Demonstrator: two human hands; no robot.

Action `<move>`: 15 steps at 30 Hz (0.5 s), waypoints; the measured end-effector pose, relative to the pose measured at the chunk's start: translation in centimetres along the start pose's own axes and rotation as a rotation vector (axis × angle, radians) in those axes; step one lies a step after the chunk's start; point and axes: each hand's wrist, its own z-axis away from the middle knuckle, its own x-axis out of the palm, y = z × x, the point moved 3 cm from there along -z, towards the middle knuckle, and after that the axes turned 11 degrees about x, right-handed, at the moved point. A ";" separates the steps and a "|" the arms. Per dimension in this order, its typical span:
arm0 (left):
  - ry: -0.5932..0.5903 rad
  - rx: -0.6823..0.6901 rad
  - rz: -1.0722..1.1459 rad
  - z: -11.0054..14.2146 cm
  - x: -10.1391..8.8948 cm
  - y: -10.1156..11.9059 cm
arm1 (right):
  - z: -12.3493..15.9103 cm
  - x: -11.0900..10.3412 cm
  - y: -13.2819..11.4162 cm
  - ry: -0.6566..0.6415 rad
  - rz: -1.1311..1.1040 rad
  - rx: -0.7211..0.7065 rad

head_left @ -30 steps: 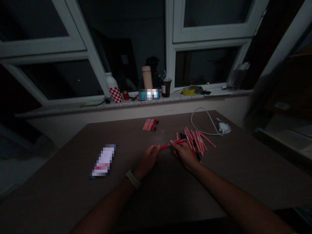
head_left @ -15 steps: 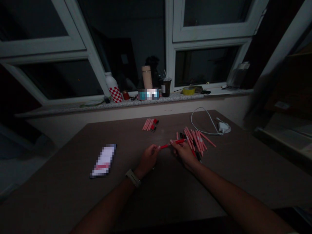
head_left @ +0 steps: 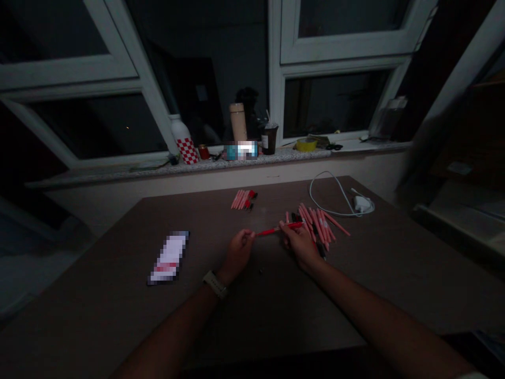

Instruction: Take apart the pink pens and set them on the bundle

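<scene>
A slim red pen (head_left: 292, 225) lies across my right hand's (head_left: 302, 246) pinched fingers, its thin end pointing left. At that end, the thumb and fingers of my left hand (head_left: 240, 252) are closed together; whether they hold something small or touch the pen's tip is too dark to tell. Just beyond my right hand is a loose pile of pink pen parts (head_left: 321, 226) with some black pieces among them, partly hidden by the hand. A smaller neat row of pink, red and black pen parts (head_left: 241, 200) lies farther back. Below the pen, a tiny object (head_left: 261, 271) rests on the table.
A phone (head_left: 169, 258) lies on the brown table (head_left: 118, 295) at left. At the back right is a white charger (head_left: 362, 203) with its looped cable. Along the windowsill (head_left: 221, 166) stand a checkered bottle (head_left: 184, 142), a tumbler (head_left: 237, 122), a drink cup (head_left: 269, 139) and yellow tape (head_left: 306, 145).
My left fingertips have shifted slightly left, away from my right hand, baring more of the red pen's thin end. The tiny object on the table has come into view.
</scene>
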 end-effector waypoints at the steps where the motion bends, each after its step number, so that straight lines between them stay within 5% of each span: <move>1: -0.002 -0.002 0.001 -0.1 -0.1 -0.1 | -0.1 0.0 0.1 -0.001 -0.013 -0.006; 15: 0.006 0.071 -0.032 -0.6 -0.7 -1.1 | 0.0 0.2 -0.3 -0.017 -0.405 0.109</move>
